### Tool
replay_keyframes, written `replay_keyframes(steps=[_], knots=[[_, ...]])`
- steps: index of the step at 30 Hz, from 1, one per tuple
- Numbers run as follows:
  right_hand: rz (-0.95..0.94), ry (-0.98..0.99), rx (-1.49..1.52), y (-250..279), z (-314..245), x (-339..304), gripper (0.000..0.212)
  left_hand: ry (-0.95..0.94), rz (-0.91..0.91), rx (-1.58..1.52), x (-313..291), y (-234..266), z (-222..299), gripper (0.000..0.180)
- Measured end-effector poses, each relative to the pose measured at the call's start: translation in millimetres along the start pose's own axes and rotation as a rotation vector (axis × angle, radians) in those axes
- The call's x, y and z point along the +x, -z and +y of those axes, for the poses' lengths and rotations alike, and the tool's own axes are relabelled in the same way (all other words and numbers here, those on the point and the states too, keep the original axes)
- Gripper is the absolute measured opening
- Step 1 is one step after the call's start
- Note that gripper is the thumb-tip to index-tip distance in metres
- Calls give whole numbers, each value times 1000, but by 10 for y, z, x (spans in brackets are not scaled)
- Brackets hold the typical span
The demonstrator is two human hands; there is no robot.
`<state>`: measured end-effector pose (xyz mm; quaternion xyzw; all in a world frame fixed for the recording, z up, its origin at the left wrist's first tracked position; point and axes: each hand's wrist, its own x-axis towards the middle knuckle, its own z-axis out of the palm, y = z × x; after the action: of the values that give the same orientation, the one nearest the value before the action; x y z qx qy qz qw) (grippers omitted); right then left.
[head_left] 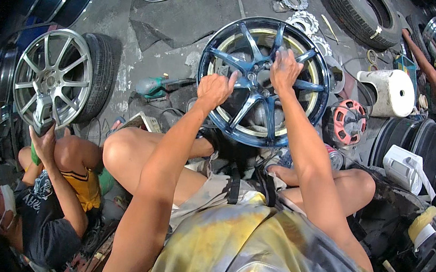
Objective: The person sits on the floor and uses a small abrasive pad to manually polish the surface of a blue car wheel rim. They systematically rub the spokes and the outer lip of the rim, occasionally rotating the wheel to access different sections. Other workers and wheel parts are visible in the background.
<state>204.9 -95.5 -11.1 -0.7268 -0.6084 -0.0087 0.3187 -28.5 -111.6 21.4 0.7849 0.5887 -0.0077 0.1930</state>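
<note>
A blue multi-spoke alloy wheel [239, 111] with a dark outer rim lies in front of my crossed legs. My left hand [215, 90] is closed on its left side, fingers curled over a spoke and the thumb pointing toward the hub. Just above and right of the hub, my right hand [285, 71] bears on the upper spokes with its fingers bent together. A greyish blur shows at those fingertips; what they hold, if anything, cannot be made out. Behind the spokes, a pale ring shows inside the barrel.
A green power tool [155, 87] lies left of the wheel. At left, a person handles a silver wheel [49, 79] beside a tire [98, 77]. Right stand a red cable reel [349, 123] and white stool [395, 93]. Farther off are a tire [363, 15] and another person's arms [425, 63].
</note>
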Motion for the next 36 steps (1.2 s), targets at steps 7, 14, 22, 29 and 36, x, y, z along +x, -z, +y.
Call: replay_keyframes(steps=[7, 14, 22, 29, 36], knots=[[8, -13, 50, -72, -34, -222, 25, 45, 9, 16, -47, 30, -40, 78], [-109, -80, 45, 36, 136, -110, 25, 51, -50, 14, -19, 10, 31, 79], [-566, 21, 184, 1319, 480, -58, 27, 43, -1, 6, -102, 28, -37, 80], [-359, -66, 171, 1371, 686, -792, 31, -12, -26, -54, -5, -78, -64, 75], [-196, -89, 198, 1208, 513, -1179, 31, -121, 124, 86, -452, -187, 231, 67]])
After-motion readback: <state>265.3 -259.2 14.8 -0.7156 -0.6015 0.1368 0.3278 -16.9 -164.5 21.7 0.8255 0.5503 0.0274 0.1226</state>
